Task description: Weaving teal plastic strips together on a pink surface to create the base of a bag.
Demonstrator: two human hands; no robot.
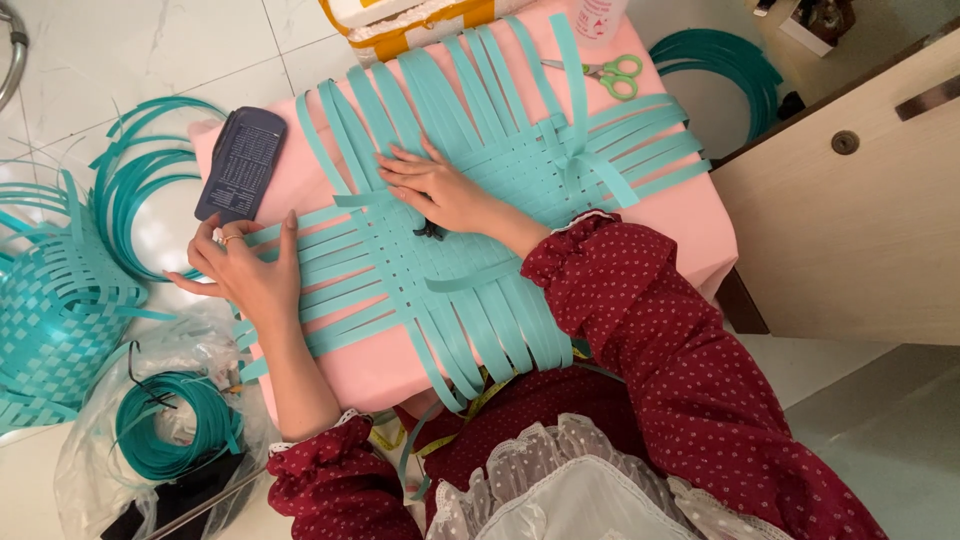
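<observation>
Woven mat: teal strips interlaced, lying flat on the pink box.
Right hand: fingers spread, pressing flat at the mat's centre.
Left hand: at 9 o'clock, fingers spread on the loose strip ends.
Strip axis: 3-to-9.
Scissors: 1 o'clock, apart.

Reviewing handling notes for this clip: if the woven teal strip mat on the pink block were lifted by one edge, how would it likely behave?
The woven teal strip mat would probably sag: its loose ends already curve off the pink block. It looks light, being thin flat strips. The open outer weave might shift, which may be why the right hand presses it.
</observation>
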